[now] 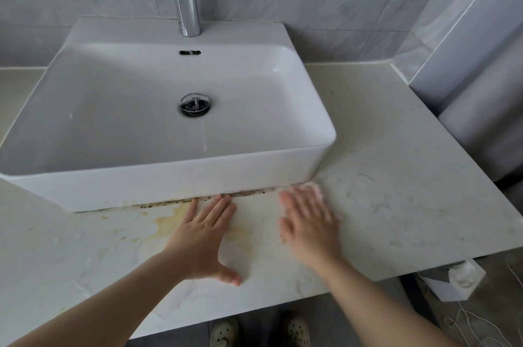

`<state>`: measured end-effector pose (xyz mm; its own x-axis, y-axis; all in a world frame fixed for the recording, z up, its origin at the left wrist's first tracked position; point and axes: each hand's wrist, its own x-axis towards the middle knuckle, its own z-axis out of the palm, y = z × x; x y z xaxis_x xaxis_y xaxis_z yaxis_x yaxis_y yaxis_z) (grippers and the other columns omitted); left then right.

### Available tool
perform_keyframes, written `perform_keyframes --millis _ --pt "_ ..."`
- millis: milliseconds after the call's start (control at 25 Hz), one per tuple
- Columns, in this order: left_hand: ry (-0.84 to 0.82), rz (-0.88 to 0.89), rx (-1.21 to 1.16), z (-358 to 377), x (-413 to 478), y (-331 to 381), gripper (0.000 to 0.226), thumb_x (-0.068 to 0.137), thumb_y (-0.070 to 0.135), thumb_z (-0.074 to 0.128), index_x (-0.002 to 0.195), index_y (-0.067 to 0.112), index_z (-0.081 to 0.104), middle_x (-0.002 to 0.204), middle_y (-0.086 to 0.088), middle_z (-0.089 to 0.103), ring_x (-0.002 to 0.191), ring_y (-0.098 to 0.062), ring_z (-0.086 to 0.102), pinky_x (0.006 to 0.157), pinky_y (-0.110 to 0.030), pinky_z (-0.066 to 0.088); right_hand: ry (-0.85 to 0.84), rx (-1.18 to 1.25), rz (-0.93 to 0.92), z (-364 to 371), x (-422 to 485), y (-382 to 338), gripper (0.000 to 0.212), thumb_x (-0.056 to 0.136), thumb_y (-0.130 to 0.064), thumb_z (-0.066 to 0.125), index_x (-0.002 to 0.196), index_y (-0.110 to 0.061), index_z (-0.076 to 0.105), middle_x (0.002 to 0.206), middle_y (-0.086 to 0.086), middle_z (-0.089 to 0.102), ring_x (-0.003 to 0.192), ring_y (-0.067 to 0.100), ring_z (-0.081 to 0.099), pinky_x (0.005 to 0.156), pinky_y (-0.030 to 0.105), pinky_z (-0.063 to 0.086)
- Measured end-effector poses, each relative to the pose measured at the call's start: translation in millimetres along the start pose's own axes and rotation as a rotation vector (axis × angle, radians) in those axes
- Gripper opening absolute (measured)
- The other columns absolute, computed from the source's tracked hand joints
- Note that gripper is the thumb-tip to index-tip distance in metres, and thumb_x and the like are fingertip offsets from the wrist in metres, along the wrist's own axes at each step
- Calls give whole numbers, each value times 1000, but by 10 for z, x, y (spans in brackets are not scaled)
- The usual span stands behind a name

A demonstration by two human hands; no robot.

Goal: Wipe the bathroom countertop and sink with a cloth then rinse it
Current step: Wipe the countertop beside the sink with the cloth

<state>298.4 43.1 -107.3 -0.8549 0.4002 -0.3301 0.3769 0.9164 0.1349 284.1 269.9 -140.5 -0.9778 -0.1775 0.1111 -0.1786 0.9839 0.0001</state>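
A white rectangular sink (85,194) stands on a pale marble countertop (396,177). My left hand (205,236) rests flat on the counter in front of the sink, fingers straight and pointing at the dark grime along the sink's base. My right hand (307,222), blurred, presses flat on a pale pink cloth (315,187). Only a small edge of the cloth shows beyond the fingertips, near the sink's front right corner. Yellow stains (167,222) mark the counter to the left of my left hand.
A chrome faucet (187,11) rises behind the basin, and a chrome drain plug (195,105) sits at the basin's middle. A tiled wall closes the right side. Below the counter's front edge are my shoes (295,331), a white box (458,280) and loose cords.
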Motion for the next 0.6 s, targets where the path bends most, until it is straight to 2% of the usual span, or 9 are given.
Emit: perform_keyframes --millis 80,160,240,320,400,440,480,520,600 --pt "23 3 -14 7 -10 8 144 33 94 28 143 16 -22 144 6 -33 127 -13 -39 107 -40 -25 -50 44 346 -59 124 155 60 93 -46 21 148 -22 27 156 3 24 145 27 12 117 41 1" --pt "39 10 -35 3 -22 -1 144 37 95 37 144 16 -20 145 8 -31 129 -12 -37 107 -38 -25 -124 135 544 -74 215 -75 63 95 -47 22 151 -19 14 159 5 9 147 26 0 116 41 -6" --pt "51 10 -37 4 -32 -68 137 47 89 47 145 18 -18 142 12 -30 132 -10 -33 108 -34 -24 -64 187 451 -78 182 -462 65 90 -45 28 146 -12 31 154 11 27 144 31 17 115 44 3" --pt "59 21 -23 8 -48 -139 132 48 87 43 146 20 -15 141 14 -29 132 -9 -31 109 -32 -22 -83 178 141 -30 31 -651 62 86 -46 33 135 -12 51 141 11 48 134 33 39 107 46 18" --pt "122 34 18 29 -66 -183 133 45 90 36 147 18 -8 146 10 -22 135 -11 -25 110 -33 -20 -129 96 -73 -45 -116 -538 59 87 -47 33 135 -18 51 140 5 50 135 29 38 105 44 21" --pt "170 43 61 27 -76 -195 133 44 92 34 149 15 3 153 5 -7 139 -14 -14 112 -35 -15 -127 50 -89 -44 -115 -381 60 88 -48 28 139 -21 45 145 3 45 138 27 30 108 42 19" --pt "132 19 87 28 -114 -202 132 45 94 34 147 12 20 154 -1 16 141 -17 2 112 -38 -6 -120 31 -44 -62 -103 -236 64 89 -51 19 145 -23 35 151 1 35 143 25 19 113 41 13" --pt "102 -21 80 41 -157 -232 127 46 95 33 141 10 34 147 -4 37 140 -19 18 109 -41 4 -127 16 54 -59 -84 -107 70 86 -54 7 149 -25 21 157 -1 21 146 23 6 117 40 5" --pt "115 -79 49 95 -242 -343 119 51 95 30 134 11 41 137 -4 51 134 -18 28 106 -42 12 -141 39 329 -95 -59 -19 76 81 -54 -5 151 -26 5 160 -2 4 146 22 -6 117 41 -4"
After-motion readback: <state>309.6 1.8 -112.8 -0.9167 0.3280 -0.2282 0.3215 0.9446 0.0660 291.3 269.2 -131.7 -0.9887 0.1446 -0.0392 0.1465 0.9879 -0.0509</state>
